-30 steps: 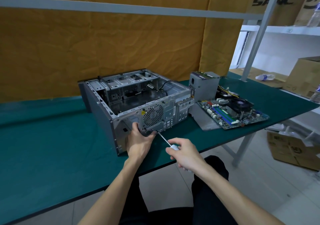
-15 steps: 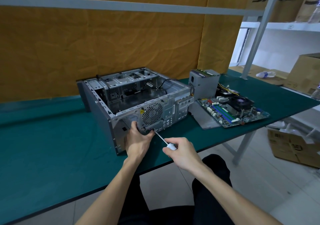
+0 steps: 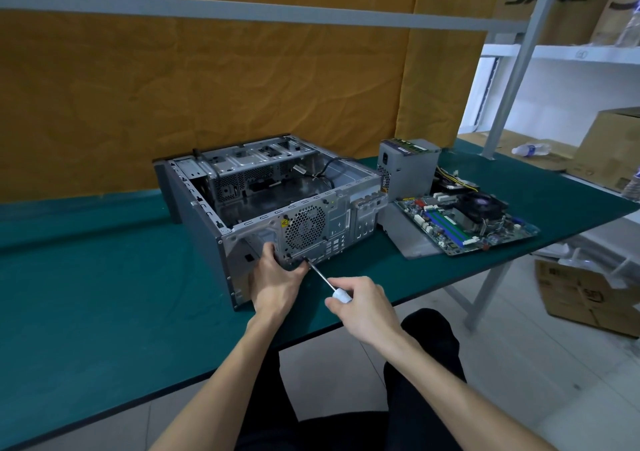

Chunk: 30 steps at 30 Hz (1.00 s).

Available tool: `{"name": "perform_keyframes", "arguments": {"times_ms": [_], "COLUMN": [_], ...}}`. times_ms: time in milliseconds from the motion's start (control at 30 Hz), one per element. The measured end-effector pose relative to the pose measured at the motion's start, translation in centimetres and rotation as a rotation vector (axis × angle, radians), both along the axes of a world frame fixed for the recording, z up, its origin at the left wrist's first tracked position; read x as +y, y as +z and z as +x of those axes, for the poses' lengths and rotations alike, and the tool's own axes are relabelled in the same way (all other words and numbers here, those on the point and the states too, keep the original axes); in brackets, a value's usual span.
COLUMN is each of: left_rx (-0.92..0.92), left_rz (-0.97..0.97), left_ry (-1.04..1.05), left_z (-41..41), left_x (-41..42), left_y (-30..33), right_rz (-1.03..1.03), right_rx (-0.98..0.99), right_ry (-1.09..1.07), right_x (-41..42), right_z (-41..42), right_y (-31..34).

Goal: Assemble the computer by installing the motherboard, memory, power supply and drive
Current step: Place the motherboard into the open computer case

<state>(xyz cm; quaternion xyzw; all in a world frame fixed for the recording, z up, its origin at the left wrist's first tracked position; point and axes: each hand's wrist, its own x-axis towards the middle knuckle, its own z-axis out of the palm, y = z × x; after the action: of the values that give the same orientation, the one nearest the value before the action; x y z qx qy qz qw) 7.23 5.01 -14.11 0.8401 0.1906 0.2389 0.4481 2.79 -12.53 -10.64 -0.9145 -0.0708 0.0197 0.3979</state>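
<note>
An open grey computer case lies on its side on the green table, its rear panel with the round fan grille facing me. My left hand grips the lower edge of that panel below the grille. My right hand is shut on a white-handled screwdriver whose tip touches the panel beside my left fingers. To the right of the case the grey power supply stands upright. In front of it the motherboard with its black cooler fan lies flat.
A grey metal side panel lies under the motherboard's near edge. Cardboard boxes sit on the floor at right, and more boxes and a plastic bottle rest on the shelves. A grey frame post rises at the table's far right corner.
The screwdriver tip has moved up and left onto the rear panel beside my left fingers, and my right hand has followed it in. My left hand has kept its hold.
</note>
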Motion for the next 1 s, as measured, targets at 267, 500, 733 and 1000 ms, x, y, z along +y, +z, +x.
{"name": "perform_keyframes", "arguments": {"times_ms": [267,500,733,1000], "left_rx": [0.023,0.018,0.023,0.043], "left_rz": [0.019,0.002,-0.006,-0.013], "left_ry": [0.017,0.007,-0.001,-0.034], "left_z": [0.3,0.2,0.0,-0.8], "left_x": [-0.1,-0.1,-0.2,-0.4], "left_y": [0.0,0.1,0.4,1.3], "right_rz": [-0.669,-0.487,-0.43,-0.376], "right_rx": [-0.418,-0.302,-0.23,-0.221], "right_ry": [0.028,0.007,0.039,0.059], "right_x": [1.6,1.1,1.6,0.9], "right_z": [-1.5,-0.6,-0.1,-0.1], "right_y": [1.3,1.9,2.1,2.3]}}
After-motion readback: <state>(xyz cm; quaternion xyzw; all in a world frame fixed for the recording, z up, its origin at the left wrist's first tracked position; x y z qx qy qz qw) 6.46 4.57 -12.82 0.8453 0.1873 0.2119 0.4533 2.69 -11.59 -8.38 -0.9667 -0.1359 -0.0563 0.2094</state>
